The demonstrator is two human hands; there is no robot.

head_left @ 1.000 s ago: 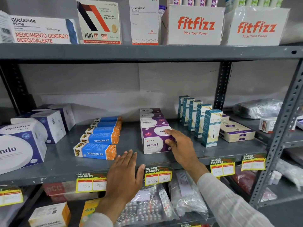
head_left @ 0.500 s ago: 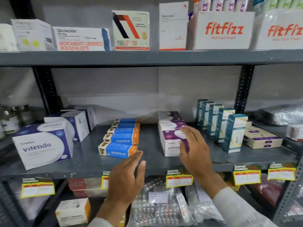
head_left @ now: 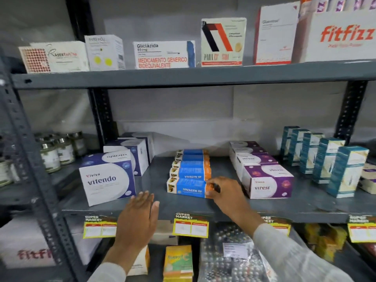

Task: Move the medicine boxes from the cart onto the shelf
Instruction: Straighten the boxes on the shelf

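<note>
Our right hand [head_left: 225, 192] reaches onto the middle shelf [head_left: 305, 206], its fingertips [head_left: 211, 185] curled against the orange right end of the front Vivalyn EF box [head_left: 188, 189]; we cannot tell whether the hand grips that box or only touches it. Our left hand [head_left: 140, 218] hangs open and flat, fingers spread and holding nothing, in front of the shelf's front edge, just below and to the right of the Vitendo box [head_left: 106, 183].

The front Vivalyn EF box lies flat at the head of a row of 5 [head_left: 191, 163] blue-and-orange boxes running back toward the wall. To its right, near our right hand but apart from it, stands a row of 4 purple-and-white Virest boxes [head_left: 268, 183]. Further right, 5 upright teal cartons [head_left: 345, 171] stand in a diagonal line. Left of the Vitendo box, past the upright post, small jars [head_left: 50, 157] sit on a neighbouring shelf.

Yellow price tags [head_left: 191, 225] hang on the shelf's front edge. On the upper shelf [head_left: 183, 76] we see a Gliclazida box [head_left: 162, 54] and a Fitfizz carton [head_left: 343, 37]. The cart is out of view.
</note>
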